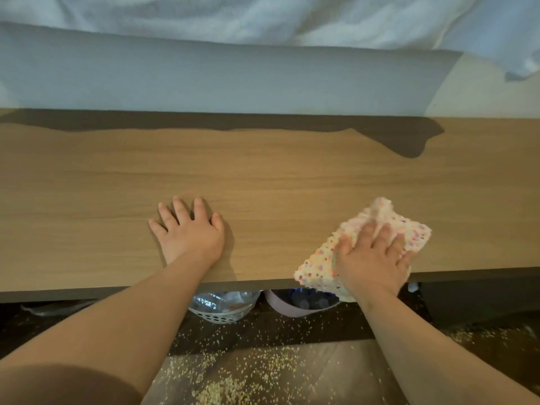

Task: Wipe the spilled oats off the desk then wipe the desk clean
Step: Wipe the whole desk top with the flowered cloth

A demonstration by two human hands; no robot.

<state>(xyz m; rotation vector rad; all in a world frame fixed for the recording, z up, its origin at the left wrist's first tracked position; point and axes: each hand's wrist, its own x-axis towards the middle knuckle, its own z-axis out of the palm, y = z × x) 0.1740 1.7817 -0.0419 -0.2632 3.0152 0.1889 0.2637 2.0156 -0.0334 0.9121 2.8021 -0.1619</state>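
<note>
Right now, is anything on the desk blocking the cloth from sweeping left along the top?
Only the left hand, flat on the desk left of the cloth. The right hand presses the cloth at the front edge; nothing else shows on the wood.

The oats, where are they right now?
In the head view, the oats lie scattered on the floor, low in the middle, below the desk front edge and just in front of the white basket.

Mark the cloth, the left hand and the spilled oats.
cloth [416, 230]: head view, its spotted far-right corner.
left hand [190, 232]: head view, back of the hand.
spilled oats [217, 390]: head view, dense patch at the bottom.
</note>
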